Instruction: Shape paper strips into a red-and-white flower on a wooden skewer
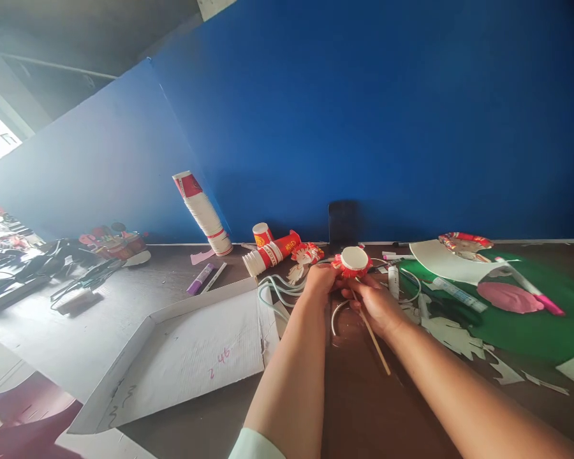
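Fringed red paper cup with a round white base [354, 259]: in the grip itself, raised between both bare hands, the white disc facing up and cut red strips spreading around it.
Left hand [321, 280]: pinching the cup's fringe on its left side; some fingertips are hidden from me.
Right hand [372, 303]: fingers drawn narrow around a thin wooden stick [375, 343], just under the cup.
Stick's line: slanting from the grip back toward the person, lower end free; whether it joins the cup I cannot tell.
Just left of the grip: a cut-up red and white paper cup [307, 254], beside a lying stack of red-and-white paper cups [273, 252].
Farther left: a tall stack of white and red paper cups [202, 213]; nearer the person, a shallow white cardboard lid [191, 357].
Right of the grip: torn white paper pieces [452, 335], then a pink paper oval [509, 298] on a green sheet [550, 344].
Beyond the grip: a blue wall [363, 115].
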{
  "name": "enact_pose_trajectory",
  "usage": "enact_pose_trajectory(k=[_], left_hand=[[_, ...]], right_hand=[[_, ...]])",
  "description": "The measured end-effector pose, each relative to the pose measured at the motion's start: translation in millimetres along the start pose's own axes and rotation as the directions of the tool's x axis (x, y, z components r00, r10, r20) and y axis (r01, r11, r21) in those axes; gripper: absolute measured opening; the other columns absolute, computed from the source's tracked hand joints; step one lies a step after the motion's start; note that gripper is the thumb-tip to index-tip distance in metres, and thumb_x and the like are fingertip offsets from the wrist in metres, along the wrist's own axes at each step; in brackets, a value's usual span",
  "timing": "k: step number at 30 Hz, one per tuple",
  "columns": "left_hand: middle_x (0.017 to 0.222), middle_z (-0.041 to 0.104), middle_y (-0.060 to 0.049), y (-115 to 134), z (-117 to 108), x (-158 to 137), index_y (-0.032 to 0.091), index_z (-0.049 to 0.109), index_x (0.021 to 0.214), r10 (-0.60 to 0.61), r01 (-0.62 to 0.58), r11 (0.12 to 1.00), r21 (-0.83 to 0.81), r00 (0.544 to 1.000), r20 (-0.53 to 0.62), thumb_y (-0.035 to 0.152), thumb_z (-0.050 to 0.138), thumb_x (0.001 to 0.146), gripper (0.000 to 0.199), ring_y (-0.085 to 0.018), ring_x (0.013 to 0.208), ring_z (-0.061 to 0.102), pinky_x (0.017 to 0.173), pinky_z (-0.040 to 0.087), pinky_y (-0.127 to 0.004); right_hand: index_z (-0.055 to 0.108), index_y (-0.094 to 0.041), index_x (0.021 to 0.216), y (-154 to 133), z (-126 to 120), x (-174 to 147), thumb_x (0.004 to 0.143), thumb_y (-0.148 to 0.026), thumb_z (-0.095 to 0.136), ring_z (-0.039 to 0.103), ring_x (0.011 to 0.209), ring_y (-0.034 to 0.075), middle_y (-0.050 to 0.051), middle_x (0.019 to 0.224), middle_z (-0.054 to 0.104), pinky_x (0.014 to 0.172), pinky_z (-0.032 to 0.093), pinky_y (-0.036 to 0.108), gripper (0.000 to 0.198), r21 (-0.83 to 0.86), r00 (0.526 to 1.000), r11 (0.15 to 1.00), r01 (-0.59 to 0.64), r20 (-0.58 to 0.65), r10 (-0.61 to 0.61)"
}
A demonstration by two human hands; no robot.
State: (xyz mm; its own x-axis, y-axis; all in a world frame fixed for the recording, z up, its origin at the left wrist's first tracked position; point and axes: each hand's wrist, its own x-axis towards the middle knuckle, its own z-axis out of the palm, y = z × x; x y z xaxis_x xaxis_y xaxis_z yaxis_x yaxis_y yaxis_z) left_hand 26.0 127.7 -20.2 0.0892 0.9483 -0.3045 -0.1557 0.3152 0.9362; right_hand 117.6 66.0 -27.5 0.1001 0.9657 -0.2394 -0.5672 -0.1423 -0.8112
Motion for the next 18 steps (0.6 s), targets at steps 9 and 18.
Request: enact_pose_trajectory(k=[9, 18], left_hand=[[0.049, 0.055, -0.001, 10, -1, -12, 0.012, 0.063, 0.06, 0.067, -0.066, 0.985, 0.157, 0.998, -0.004, 0.022, 0.064, 0.072, 0.016, -0.009, 0.042, 0.048, 0.046, 0.04, -0.022], [0.048, 0.053, 0.0, 3, -4, -5, 0.013, 0.061, 0.058, 0.151, -0.147, 0.958, 0.247, 0.988, 0.0, 0.027, 0.065, 0.07, 0.018, -0.007, 0.043, 0.047, 0.043, 0.037, -0.018]], right_hand=[[0.061, -0.017, 0.088, -5, -2, -2, 0.077, -0.002, 0.056, 0.056, 0.049, 0.004, 0.005, 0.078, 0.067, 0.03, 0.034, 0.007, 0.019, 0.4, 0.951, 0.866, -0.299, 0.202, 0.235], [0.062, -0.02, 0.098, -1, 1, -4, 0.07, 0.0, 0.059, 0.05, 0.045, 0.003, -0.001, 0.07, 0.06, 0.028, 0.027, 0.007, 0.034, 0.337, 0.982, 0.928, -0.158, 0.156, 0.11]])
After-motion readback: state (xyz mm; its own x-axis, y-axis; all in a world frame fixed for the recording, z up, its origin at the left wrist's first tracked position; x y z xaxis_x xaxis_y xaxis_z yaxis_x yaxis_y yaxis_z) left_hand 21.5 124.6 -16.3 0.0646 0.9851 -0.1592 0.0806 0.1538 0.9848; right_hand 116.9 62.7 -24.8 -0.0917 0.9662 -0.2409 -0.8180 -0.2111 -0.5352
